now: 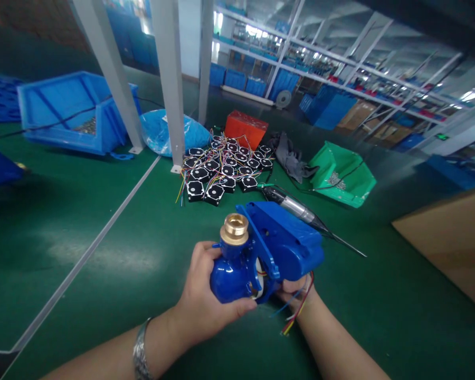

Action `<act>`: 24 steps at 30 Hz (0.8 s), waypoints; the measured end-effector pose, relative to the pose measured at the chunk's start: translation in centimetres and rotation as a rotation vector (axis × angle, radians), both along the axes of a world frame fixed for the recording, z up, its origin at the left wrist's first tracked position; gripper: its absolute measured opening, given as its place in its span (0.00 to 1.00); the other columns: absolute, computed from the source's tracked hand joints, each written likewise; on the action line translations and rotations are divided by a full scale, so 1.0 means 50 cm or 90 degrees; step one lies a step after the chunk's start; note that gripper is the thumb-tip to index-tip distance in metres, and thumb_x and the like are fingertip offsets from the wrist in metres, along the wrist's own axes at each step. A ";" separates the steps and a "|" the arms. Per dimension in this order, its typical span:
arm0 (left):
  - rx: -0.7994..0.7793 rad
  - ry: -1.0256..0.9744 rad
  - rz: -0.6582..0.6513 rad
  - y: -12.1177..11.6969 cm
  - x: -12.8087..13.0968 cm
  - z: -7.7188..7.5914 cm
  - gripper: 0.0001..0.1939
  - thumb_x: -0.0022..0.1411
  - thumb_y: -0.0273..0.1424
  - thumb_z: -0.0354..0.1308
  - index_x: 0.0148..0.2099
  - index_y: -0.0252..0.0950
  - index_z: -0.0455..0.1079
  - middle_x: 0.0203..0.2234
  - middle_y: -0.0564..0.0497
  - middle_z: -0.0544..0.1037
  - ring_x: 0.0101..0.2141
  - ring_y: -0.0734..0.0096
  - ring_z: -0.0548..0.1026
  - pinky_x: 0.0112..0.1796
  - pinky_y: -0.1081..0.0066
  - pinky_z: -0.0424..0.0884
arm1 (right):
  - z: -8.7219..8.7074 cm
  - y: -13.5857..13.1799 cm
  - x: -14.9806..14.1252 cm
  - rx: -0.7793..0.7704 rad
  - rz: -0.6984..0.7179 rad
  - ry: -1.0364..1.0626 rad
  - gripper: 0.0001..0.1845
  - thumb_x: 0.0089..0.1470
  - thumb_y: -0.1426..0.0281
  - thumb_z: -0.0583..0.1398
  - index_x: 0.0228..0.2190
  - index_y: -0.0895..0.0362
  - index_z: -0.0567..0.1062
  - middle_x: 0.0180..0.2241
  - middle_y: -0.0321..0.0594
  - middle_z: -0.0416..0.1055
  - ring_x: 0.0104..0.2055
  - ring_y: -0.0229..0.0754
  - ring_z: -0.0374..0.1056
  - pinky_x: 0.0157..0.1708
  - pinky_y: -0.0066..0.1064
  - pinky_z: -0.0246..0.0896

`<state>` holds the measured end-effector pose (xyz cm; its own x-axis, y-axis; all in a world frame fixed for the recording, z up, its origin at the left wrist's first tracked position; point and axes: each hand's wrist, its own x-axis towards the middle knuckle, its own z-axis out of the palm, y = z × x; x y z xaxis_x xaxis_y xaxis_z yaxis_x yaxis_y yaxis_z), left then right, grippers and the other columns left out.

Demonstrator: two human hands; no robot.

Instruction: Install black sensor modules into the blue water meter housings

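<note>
A glossy blue water meter body [227, 277] with a brass threaded end [235, 229] is held above the green surface, tilted. My left hand [200, 295] wraps round its rounded side, thumb along the bottom. A blue plastic housing [288, 237] with a flange plate sits against the meter's right side, with a gap where white and dark parts show. My right hand [295, 290] grips the housing from below; most of its fingers are hidden. Loose coloured wires [298, 311] with bare ends hang over my right wrist.
Ahead lie several black wired modules [221, 169], an orange-red box [246, 129], a powered screwdriver [296, 207] and dark gloves [288, 155]. A green bin [342, 177] of small parts stands right, a blue bin [71, 116] left. Grey posts [168, 68] rise behind; a cardboard box [451, 243] is at right.
</note>
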<state>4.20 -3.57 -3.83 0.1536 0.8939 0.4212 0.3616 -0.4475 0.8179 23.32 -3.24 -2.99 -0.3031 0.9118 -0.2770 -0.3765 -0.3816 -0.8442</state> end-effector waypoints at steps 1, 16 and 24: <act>0.006 0.005 0.004 0.000 0.000 -0.001 0.35 0.42 0.50 0.60 0.48 0.35 0.55 0.40 0.45 0.60 0.41 0.59 0.65 0.38 0.59 0.68 | -0.001 -0.001 0.000 0.003 -0.017 0.026 0.37 0.22 0.65 0.70 0.41 0.56 0.71 0.43 0.42 0.64 0.43 0.43 0.65 0.49 0.37 0.59; 0.019 0.018 0.015 -0.002 0.000 -0.005 0.34 0.43 0.50 0.59 0.47 0.36 0.55 0.40 0.45 0.60 0.40 0.59 0.66 0.38 0.58 0.69 | 0.008 -0.001 -0.009 0.100 0.023 0.104 0.49 0.29 0.67 0.69 0.54 0.50 0.57 0.55 0.41 0.47 0.58 0.48 0.47 0.59 0.43 0.42; 0.012 0.033 -0.013 0.001 -0.003 -0.022 0.35 0.45 0.50 0.58 0.50 0.36 0.55 0.42 0.44 0.59 0.43 0.56 0.65 0.40 0.56 0.68 | 0.018 0.003 0.012 0.129 0.098 -0.067 0.39 0.28 0.70 0.69 0.46 0.60 0.66 0.46 0.45 0.61 0.53 0.47 0.56 0.53 0.40 0.53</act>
<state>4.06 -3.52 -4.94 0.1937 0.8821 0.4294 0.3936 -0.4708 0.7896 23.91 -3.08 -2.08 -0.4214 0.8974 -0.1306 -0.2332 -0.2464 -0.9407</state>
